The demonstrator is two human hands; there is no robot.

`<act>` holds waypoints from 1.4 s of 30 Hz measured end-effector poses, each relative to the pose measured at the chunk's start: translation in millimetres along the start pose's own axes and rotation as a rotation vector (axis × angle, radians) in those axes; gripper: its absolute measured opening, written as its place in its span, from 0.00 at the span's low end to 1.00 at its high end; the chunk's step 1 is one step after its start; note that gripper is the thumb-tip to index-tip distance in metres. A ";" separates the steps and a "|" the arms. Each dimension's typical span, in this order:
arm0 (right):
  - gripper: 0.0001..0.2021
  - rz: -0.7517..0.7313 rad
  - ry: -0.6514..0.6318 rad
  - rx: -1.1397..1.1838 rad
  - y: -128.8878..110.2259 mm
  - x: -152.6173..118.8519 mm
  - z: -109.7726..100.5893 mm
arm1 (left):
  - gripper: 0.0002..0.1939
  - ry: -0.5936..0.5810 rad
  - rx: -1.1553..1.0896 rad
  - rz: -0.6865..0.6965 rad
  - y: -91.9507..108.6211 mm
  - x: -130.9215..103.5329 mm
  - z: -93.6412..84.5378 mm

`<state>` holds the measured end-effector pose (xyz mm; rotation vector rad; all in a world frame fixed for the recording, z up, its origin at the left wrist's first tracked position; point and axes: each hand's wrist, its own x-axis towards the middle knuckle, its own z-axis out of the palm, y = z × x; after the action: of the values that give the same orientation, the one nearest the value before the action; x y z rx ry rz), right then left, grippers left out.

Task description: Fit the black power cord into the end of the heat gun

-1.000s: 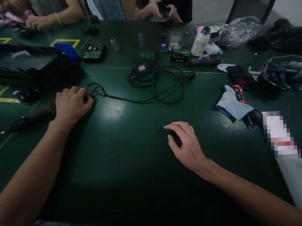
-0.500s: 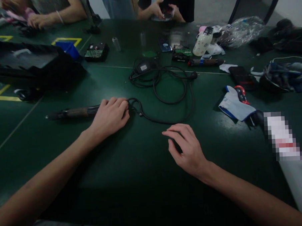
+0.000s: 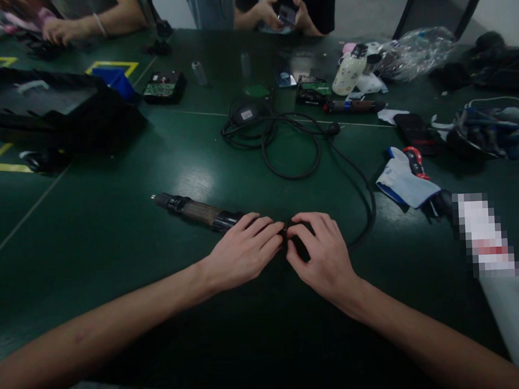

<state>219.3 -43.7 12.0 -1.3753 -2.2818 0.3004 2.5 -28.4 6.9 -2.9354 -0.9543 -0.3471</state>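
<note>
An electric screwdriver (image 3: 200, 213), dark with a brownish grip band, lies on the green table with its bit pointing to the upper left. My left hand (image 3: 249, 249) is closed over its rear end. Fingertips of my right hand (image 3: 322, 249) meet that same end from the right, curled around the black cord (image 3: 368, 230) where it joins the tool. The joint itself is mostly hidden by the fingers. From there the cord loops right and back to a black power adapter (image 3: 249, 112) and a coiled length of cable.
At left stands a black bin (image 3: 62, 111). Hard drives (image 3: 164, 87), a second screwdriver (image 3: 354, 106) and a bottle (image 3: 349, 70) are at the back. A work glove (image 3: 403, 179) and a phone-like black object (image 3: 414, 131) lie right. Across the table, a person's hands (image 3: 288, 12) hold a device.
My left hand has drawn the screwdriver rightward and toward me, up to my right hand. The right fingers have closed in on the cord end, and the cord now bows out farther right.
</note>
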 end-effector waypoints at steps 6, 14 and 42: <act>0.07 0.023 -0.014 -0.049 -0.2 -0.3 -0.6 | 0.11 0.074 -0.011 -0.015 -5.9 -2.8 -1.6; 0.09 0.039 -0.049 -0.043 5.1 0.2 0.1 | 0.08 0.134 0.000 -0.014 -17.4 0.9 -3.2; 0.10 0.101 -0.082 0.149 6.1 -3.8 2.6 | 0.09 0.123 -0.001 -0.036 -33.4 -0.2 -1.4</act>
<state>224.3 -44.0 6.2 -1.4274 -2.2082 0.5582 -17.4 -1.6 7.1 -2.8616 -0.9920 -0.5225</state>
